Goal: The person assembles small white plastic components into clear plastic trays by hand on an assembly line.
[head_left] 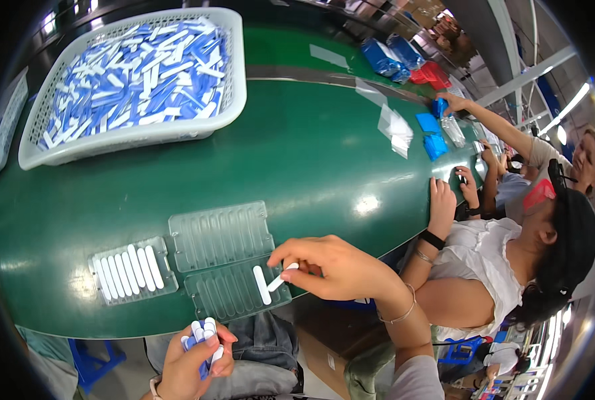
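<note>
My left hand (185, 367), low in the view near the table's front edge, is closed round a bunch of slim white-and-blue plastic sticks (209, 328). Over the lower half of an opened clear plastic case (225, 293), my right hand (344, 268) pinches a single white stick (284, 277), held at a slant. Another white stick (262, 285) stands in a groove of that half, beside the pinched one. The ribbed upper half (221, 235) lies behind it with bare grooves. To the left, a second clear case (171, 283) holds several white sticks side by side.
A large white basket (131, 139) heaped with blue and white sticks stands at the back left on the green table (311, 173). Blue packets (434, 145) and clear bags (396, 132) lie far right. A co-worker in a black cap (567, 233) sits close on my right.
</note>
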A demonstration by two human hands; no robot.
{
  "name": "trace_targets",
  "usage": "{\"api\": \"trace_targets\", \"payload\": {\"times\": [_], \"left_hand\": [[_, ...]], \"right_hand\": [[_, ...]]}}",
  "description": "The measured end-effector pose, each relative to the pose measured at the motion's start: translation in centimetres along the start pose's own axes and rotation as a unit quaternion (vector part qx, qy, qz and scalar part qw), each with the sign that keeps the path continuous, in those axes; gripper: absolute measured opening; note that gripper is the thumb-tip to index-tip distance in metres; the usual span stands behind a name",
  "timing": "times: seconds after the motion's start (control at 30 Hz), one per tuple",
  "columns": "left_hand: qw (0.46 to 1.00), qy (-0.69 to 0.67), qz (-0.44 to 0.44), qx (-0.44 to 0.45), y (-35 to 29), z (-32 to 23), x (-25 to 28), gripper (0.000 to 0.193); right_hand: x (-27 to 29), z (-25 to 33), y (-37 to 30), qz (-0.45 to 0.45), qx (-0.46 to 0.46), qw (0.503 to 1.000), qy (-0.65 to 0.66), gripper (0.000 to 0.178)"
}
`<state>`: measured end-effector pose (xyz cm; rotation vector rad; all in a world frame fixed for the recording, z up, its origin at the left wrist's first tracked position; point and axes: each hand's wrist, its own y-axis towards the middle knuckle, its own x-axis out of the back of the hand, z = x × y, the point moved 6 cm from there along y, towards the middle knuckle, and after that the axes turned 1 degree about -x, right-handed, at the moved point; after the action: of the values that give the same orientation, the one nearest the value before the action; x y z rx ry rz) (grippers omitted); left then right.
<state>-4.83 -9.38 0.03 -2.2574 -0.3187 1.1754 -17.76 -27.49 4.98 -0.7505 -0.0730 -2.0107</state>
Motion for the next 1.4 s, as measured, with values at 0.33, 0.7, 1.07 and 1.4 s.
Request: {"api": "trace_targets", "payload": {"times": [0.33,0.7,1.07,1.4], "left_hand": [[0.989,0.141,0.037,0.002,-0.1,-0.6,-0.5,0.035],[0.978,0.179,0.033,-0.107,0.2,-0.6,-0.9,0.021],[0.948,0.285,0.024,-0.139,0.1,-1.3,-2.6,0.013],[0.923,0.331,-0.032,-0.191,-0.2,-3.1,-1.8,0.014]], "right_hand": [[-0.6,2.1,4.2,0.11,0.051,0.975,-0.185,0.026],[-1.3,5.1,0.6,0.069,0.177,0.982,-0.023,0.034],[-5.4,3.5,-1.9,-0.029,0.068,0.972,0.221,0.01],[-3.3,5.4,-4.0,-0.251,0.205,0.937,0.128,0.013]]}}
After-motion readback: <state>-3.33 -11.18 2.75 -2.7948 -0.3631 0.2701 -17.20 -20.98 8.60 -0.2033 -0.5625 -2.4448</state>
